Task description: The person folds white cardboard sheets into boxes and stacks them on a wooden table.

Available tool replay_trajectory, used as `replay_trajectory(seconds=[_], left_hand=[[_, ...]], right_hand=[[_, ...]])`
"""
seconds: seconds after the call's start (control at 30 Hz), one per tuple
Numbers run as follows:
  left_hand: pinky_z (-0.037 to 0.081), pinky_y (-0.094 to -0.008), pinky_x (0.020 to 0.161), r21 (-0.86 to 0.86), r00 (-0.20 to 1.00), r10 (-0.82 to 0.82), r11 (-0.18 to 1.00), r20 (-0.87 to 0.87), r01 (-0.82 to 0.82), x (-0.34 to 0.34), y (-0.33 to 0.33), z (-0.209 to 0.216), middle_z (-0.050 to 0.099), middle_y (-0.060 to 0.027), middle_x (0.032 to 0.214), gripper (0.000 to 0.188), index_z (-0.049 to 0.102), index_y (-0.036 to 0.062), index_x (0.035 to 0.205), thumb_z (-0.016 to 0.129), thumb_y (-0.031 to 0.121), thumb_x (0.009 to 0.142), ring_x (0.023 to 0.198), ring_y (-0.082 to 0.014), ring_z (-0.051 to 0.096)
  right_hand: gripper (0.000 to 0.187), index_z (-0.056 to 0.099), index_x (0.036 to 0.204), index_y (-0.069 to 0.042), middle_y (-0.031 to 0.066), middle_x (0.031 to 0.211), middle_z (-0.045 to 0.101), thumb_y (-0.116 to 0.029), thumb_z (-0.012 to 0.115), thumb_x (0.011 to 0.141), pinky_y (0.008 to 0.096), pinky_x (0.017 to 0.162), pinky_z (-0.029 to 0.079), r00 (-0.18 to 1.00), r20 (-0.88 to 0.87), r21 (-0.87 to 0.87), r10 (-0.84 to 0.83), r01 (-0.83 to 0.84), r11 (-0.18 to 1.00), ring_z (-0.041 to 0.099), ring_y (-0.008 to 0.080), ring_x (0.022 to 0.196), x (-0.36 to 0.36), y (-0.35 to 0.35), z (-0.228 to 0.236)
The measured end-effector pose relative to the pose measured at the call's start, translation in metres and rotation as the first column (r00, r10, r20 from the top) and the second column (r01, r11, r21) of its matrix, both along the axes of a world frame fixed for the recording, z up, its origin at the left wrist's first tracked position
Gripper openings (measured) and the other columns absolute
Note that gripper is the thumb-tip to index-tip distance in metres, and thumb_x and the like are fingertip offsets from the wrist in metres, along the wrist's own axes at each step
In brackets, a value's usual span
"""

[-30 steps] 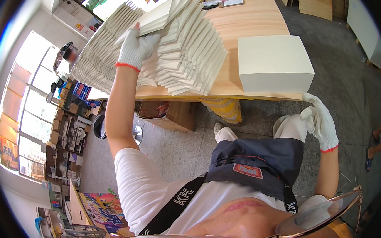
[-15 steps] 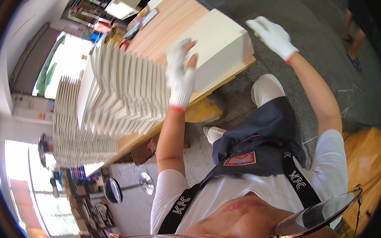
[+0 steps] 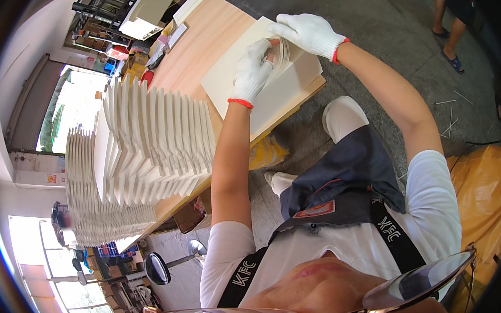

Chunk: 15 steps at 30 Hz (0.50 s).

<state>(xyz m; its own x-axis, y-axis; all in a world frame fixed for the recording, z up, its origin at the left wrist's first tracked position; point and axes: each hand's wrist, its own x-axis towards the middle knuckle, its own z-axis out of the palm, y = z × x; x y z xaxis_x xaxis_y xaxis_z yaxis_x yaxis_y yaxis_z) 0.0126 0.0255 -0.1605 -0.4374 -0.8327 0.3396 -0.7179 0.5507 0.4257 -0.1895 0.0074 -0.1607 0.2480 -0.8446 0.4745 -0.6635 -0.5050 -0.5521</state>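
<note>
A low stack of white paper or card sheets (image 3: pixel 293 73) lies on the wooden table in front of me. Several sheets are bent up in a curve between my two hands. My left hand (image 3: pixel 254 70), in a white glove with bare thumb and finger tips, is closed on the bent sheets from the left. From the right, my gloved right hand (image 3: pixel 311 34) cups over their raised far edge, its thumb hidden. Left of these, a tall pile of folded white sheets (image 3: pixel 154 139) stands in staggered layers, with another pile (image 3: pixel 79 186) behind it.
The wooden tabletop (image 3: pixel 203 39) extends away, with small tools and boxes along its far left side. Under the near edge sits a yellow bag (image 3: pixel 267 152). A round mirror (image 3: pixel 156 268) stands lower left. Another person's legs (image 3: pixel 455 40) are at the upper right, beside orange sheeting (image 3: pixel 480 205).
Both hands have come together over the low stack: the left moved up and right, the right moved left. Several sheets that lay flat are now bent up between them.
</note>
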Motion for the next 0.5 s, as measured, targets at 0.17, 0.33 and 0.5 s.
replay_trajectory(seconds=[0.17, 0.33, 0.5], left_hand=[[0.046, -0.0342, 0.096, 0.25, 0.939, -0.049, 0.958, -0.34, 0.14, 0.006, 0.004, 0.003, 0.066, -0.0141, 0.122, 0.035, 0.06, 0.0045, 0.125, 0.062, 0.01, 0.09, 0.115, -0.0228, 0.061], [0.044, -0.0306, 0.1, 0.249, 0.948, -0.024, 0.962, -0.317, 0.108, 0.003, 0.008, 0.002, 0.064, -0.0133, 0.123, 0.042, 0.058, 0.0011, 0.127, 0.068, 0.007, 0.088, 0.118, -0.02, 0.059], [0.044, -0.0313, 0.1, 0.299, 0.922, -0.021, 0.943, -0.386, 0.146, 0.003, 0.008, 0.003, 0.064, -0.0139, 0.125, 0.043, 0.058, 0.0022, 0.128, 0.069, 0.01, 0.088, 0.119, -0.0206, 0.058]], right_hand=[[0.051, 0.06, 0.094, -0.012, 0.0145, 0.084, 0.063, -0.057, 0.036, 0.097, 0.0445, 0.075, 0.045, 0.958, 0.276, 0.136, -0.08, 0.043, 0.99, 0.061, 0.0353, 0.084, 0.009, 0.007, -0.021], [0.046, 0.06, 0.104, -0.014, 0.0142, 0.093, 0.065, -0.052, 0.034, 0.099, 0.0441, 0.079, 0.045, 0.945, 0.318, 0.082, -0.081, 0.058, 0.995, 0.061, 0.0366, 0.091, 0.011, 0.011, -0.027], [0.045, 0.059, 0.114, -0.014, 0.0135, 0.098, 0.065, -0.048, 0.033, 0.101, 0.0418, 0.082, 0.045, 0.956, 0.282, 0.093, -0.077, 0.053, 0.994, 0.062, 0.0361, 0.096, 0.008, 0.012, -0.029]])
